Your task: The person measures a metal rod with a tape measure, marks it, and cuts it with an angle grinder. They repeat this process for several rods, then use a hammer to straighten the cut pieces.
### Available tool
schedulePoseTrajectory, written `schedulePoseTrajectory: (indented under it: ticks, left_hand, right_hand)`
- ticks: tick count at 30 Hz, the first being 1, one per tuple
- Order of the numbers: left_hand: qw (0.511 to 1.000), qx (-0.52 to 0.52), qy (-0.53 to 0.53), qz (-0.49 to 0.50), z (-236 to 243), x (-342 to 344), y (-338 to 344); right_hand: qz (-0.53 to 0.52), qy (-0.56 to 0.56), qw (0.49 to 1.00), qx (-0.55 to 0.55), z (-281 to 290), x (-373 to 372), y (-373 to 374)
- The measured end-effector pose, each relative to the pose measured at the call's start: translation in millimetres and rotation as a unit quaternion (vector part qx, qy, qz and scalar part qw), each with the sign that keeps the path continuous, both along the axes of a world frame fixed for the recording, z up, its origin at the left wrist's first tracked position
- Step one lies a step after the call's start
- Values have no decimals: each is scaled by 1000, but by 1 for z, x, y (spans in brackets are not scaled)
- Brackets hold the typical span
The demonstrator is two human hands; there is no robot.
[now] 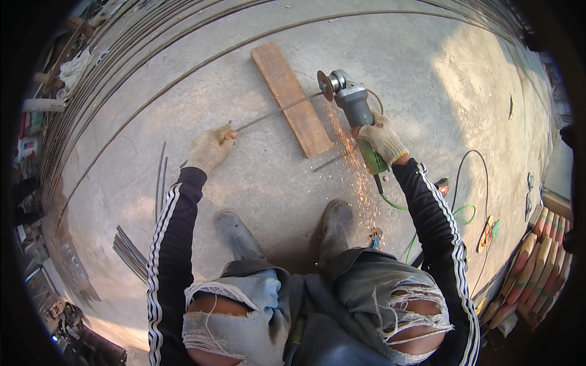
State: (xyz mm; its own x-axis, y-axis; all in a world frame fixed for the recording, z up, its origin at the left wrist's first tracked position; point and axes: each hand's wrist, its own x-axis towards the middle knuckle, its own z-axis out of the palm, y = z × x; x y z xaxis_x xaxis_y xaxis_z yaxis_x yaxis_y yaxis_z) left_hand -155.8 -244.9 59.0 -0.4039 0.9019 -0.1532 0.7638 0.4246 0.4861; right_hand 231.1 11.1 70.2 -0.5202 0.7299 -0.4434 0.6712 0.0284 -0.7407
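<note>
In my gloved right hand [381,137] is a green and grey angle grinder [356,107], gripped round its body. Its brown cutting disc [325,86] meets the far end of a thin steel rod [278,110]. Orange sparks [349,149] stream from there down toward my right boot. My left hand [210,148], also gloved, is closed round the rod's near end. The rod lies across a brown wooden board [292,100] on the concrete floor. Under the grinder, partly behind the sparks, lies a short piece of rod [328,163].
Long steel rods [201,66] curve across the floor's far and left sides. Cut rods [130,253] lie by my left arm. A green and black cord [395,205] trails past my right forearm. Stacked sacks [537,268] stand at the right. My boots [237,232] flank the middle.
</note>
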Motion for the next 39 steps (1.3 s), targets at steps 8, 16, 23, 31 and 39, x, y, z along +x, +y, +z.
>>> schedulePoseTrajectory:
  ticks: [8,16,23,31,39]
  left_hand:
    - [991,-132,-6,13,11,0,5]
    - [988,-151,-12,29,9,-1,6]
    - [992,-118,-12,34,8,1,4]
    - [990,-134,-33,39,12,1,4]
    - [994,-106,-23,25,8,-1,2]
  right_hand:
    - [-3,36,999,-22,-4,0,3]
    - [3,15,1000,-2,-6,-2,2]
    - [-12,6,999,-37,4,-3,-2]
    - [-17,31,999,-25,9,-4,-6]
    - [12,-6,1000,8,13,-6,-3]
